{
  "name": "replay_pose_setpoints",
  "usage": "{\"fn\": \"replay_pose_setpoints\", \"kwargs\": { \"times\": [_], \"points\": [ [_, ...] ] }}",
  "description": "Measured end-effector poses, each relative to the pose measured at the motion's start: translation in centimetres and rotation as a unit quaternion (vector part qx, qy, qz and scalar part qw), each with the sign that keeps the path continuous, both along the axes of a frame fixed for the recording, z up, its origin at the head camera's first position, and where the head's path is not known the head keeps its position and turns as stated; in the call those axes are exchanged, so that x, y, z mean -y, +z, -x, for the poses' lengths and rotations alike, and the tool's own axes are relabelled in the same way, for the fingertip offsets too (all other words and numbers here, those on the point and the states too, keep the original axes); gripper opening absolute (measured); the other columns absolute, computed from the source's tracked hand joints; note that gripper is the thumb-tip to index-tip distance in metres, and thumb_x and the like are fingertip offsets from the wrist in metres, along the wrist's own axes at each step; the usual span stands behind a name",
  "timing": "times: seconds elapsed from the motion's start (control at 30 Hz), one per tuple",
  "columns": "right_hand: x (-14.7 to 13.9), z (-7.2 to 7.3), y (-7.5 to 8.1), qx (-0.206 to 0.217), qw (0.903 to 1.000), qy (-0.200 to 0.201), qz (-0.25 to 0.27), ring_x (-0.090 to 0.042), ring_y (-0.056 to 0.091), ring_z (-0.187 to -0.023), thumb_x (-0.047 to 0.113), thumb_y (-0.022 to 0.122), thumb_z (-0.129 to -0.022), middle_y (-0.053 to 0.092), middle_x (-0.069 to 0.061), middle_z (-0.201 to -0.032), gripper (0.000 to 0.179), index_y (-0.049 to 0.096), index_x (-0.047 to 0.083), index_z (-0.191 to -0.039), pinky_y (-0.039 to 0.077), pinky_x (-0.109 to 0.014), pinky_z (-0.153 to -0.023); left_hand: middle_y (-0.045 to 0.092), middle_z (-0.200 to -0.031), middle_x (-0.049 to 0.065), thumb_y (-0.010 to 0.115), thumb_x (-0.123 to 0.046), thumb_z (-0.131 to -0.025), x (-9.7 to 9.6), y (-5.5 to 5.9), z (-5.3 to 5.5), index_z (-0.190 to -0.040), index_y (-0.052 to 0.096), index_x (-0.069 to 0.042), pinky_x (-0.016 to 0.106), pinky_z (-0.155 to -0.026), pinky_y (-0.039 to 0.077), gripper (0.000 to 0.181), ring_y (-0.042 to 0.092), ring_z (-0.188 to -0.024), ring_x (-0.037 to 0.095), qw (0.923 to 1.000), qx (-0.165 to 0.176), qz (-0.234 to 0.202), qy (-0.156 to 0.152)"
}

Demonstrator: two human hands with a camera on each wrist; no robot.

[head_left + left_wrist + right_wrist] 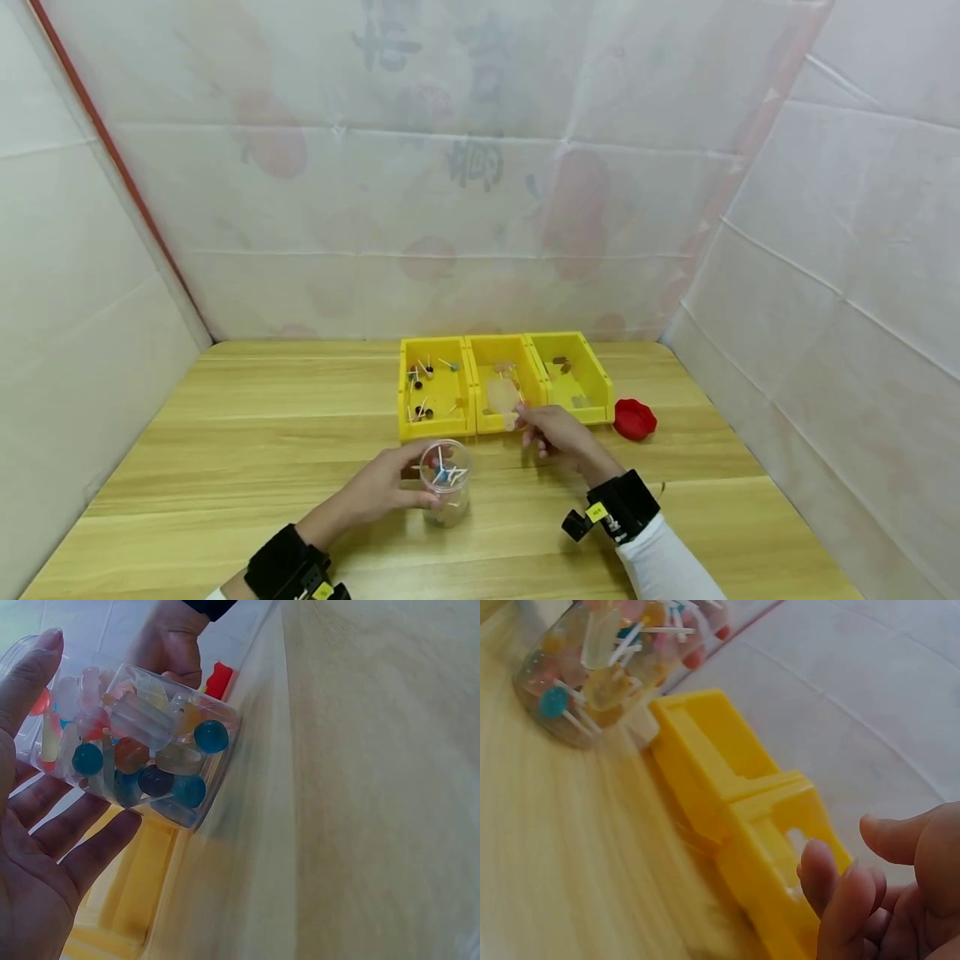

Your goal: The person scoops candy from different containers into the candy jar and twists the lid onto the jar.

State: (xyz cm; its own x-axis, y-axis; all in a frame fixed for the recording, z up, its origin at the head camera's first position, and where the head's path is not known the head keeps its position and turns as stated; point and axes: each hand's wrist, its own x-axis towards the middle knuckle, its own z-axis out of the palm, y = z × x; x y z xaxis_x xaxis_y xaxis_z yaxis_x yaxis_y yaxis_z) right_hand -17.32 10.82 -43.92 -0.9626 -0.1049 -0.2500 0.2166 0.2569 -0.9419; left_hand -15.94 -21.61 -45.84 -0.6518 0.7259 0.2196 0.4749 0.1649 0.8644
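My left hand (382, 487) holds a clear plastic jar (447, 508) above the wooden table, thumb on one side and fingers on the other. The left wrist view shows the jar (161, 746) filled with lollipops (88, 760) in blue, red, orange and clear, their white sticks among them. My right hand (555, 429) is at the front edge of the middle yellow bin (510, 425). In the right wrist view, the thumb of that hand (900, 892) stands apart from the loosely bent fingers, and nothing shows between them.
The left yellow bin (437, 429) contains several dark, red and blue lollipops. A few brownish pieces lie in the right yellow bin (600, 414). Beside it sits a red scalloped lid (635, 419). White sheeting (420, 208) stands around the table's back and sides.
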Motion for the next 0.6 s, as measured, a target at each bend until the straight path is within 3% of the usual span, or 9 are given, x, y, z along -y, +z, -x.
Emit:
{"fn": "replay_pose_setpoints", "kwargs": {
  "times": [0.23, 0.4, 0.6],
  "points": [
    [-2.1, -1.0, 1.0, -0.029, 0.998, -0.015, -0.054, -0.012, 0.041, -0.051, 0.053, 0.056, -0.095, 0.061, -0.009, -0.075, 0.059, 0.063, -0.003, -0.111, 0.042, -0.024, -0.048, 0.06, -0.129, 0.0, 0.077, -0.037, -0.083, -0.3, -0.2, 0.0, -0.145, 0.046, -0.017, 0.043, -0.096, 0.049, 0.071, 0.059, -0.113, 0.021, 0.9998, -0.017, 0.012, 0.001],
    [-3.6, -2.1, 2.4, -0.063, 0.9904, -0.013, -0.123, -0.017, 0.047, -0.053, 0.043, 0.056, -0.099, 0.062, -0.015, -0.084, 0.05, 0.061, -0.005, -0.111, 0.048, -0.029, -0.055, 0.058, -0.133, 0.002, 0.077, -0.038, -0.084, -0.3, 0.0, -0.1, -0.146, 0.044, -0.016, 0.045, -0.099, 0.047, 0.074, 0.056, -0.118, 0.021, 0.9997, -0.02, 0.014, -0.005],
    [-6.2, -3.0, 3.7, -0.089, 0.9754, -0.039, -0.198, -0.028, 0.055, -0.078, 0.043, 0.058, -0.097, 0.061, -0.018, -0.099, 0.049, 0.059, -0.002, -0.117, 0.054, -0.033, -0.066, 0.049, -0.142, 0.004, 0.078, -0.034, -0.084, -0.5, 0.1, -0.2, -0.153, 0.033, -0.015, 0.046, -0.102, 0.045, 0.084, 0.049, -0.126, 0.024, 0.9999, -0.001, 0.006, -0.014]
  ]
}}
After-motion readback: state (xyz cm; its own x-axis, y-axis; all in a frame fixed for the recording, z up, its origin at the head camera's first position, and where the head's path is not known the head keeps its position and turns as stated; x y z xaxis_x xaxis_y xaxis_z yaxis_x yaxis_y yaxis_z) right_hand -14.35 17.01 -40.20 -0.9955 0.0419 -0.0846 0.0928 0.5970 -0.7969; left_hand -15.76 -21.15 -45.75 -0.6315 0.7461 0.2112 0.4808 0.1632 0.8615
